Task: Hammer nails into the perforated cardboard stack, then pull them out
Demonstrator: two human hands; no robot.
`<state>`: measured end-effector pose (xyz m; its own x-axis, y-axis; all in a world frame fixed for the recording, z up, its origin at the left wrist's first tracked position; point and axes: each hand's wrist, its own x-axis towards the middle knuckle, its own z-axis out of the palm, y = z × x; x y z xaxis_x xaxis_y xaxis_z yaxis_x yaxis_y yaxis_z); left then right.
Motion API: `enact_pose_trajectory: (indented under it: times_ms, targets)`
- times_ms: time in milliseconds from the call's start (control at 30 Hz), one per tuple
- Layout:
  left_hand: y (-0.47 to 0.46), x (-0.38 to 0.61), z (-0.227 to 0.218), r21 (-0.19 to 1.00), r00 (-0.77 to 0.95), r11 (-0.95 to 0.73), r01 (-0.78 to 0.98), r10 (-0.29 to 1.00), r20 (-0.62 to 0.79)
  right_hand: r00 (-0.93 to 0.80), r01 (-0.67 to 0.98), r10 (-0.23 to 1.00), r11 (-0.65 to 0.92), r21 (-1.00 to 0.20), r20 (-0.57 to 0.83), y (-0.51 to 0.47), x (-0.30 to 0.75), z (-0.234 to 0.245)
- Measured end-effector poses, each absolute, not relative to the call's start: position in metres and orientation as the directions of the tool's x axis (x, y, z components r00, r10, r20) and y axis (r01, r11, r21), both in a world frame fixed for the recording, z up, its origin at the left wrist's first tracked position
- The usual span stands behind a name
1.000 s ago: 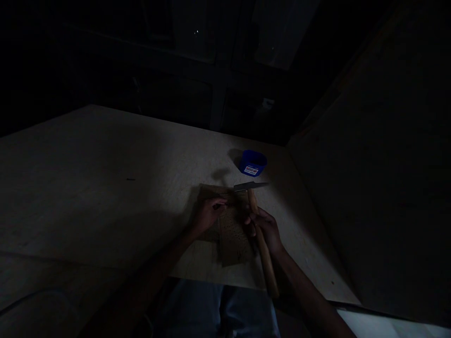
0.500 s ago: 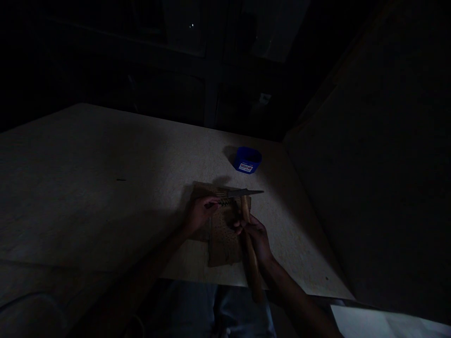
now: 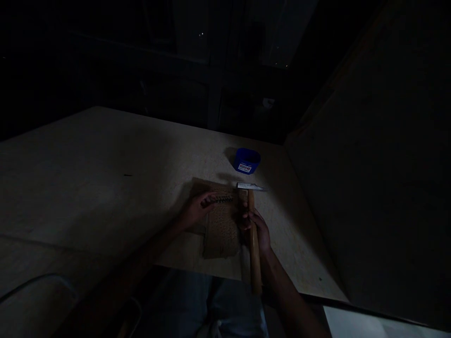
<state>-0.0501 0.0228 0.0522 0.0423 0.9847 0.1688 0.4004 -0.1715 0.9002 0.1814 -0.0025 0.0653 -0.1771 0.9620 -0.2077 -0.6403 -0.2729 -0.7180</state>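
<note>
Smooth wooden hammer handle [image 3: 255,253], shiny metal head [image 3: 248,186], rough cardboard [image 3: 221,237]

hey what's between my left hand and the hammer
In the head view, a dark jagged strip on the cardboard, then fingertips of your right hand, holding the hammer.

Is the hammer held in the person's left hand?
No, the right hand holds the hammer, while the left hand is at the cardboard.

Very dim light casts soft shadows and faintly brightens the hammer head [image 3: 245,186].
</note>
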Motion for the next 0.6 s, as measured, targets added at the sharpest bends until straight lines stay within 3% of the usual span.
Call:
enact_pose_trajectory:
  times_ms: [167,267,400,500,600]
  targets:
    - [0.011,-0.058,0.065,0.8,0.004,-0.254,0.544,0.954,0.301,-0.158,-0.69,0.967,-0.254,-0.678,-0.201,-0.001,0.184,0.068]
    - [0.006,-0.071,0.068,0.751,-0.11,-0.22,0.622,0.925,0.363,-0.165,-0.728,0.967,-0.253,-0.637,-0.196,0.0,0.186,0.07]
    - [0.01,-0.111,0.065,0.694,-0.339,-0.013,0.72,0.865,0.369,-0.198,-0.73,0.963,-0.271,-0.627,-0.185,-0.001,0.191,0.072]
    - [0.017,-0.154,0.064,0.577,-0.497,0.223,0.786,0.782,0.376,-0.245,-0.728,0.954,-0.298,-0.617,-0.172,-0.002,0.194,0.073]
    - [0.019,-0.198,0.065,0.46,-0.627,0.468,0.754,0.723,0.291,-0.275,-0.759,0.948,-0.317,-0.569,-0.161,-0.002,0.196,0.072]
